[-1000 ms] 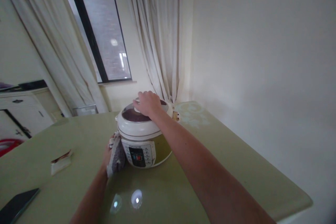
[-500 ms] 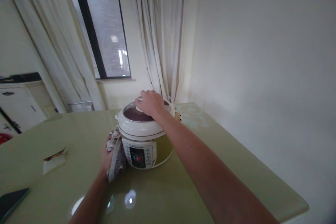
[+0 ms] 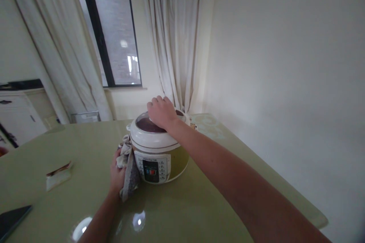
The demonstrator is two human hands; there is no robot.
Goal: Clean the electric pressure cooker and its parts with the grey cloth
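Two hands of ours are at the electric pressure cooker (image 3: 155,142), which stands upright on the green worktop (image 3: 88,148). Our right hand (image 3: 162,113) is curled over the middle of the lid (image 3: 149,125), so the cooker lies directly beneath it; the hand hides what it covers, and we cannot tell whether it has closed on a knob. Our left hand (image 3: 117,174) grips a bunched gray cloth (image 3: 131,174) against the cooker's left side, which puts the cooker just to the right of that hand. The control panel (image 3: 153,168) on the cooker's front faces us, its small display lit. Well to the left of the cooker lies a small packet (image 3: 59,177). Behind the cooker hangs a pale curtain (image 3: 176,38).
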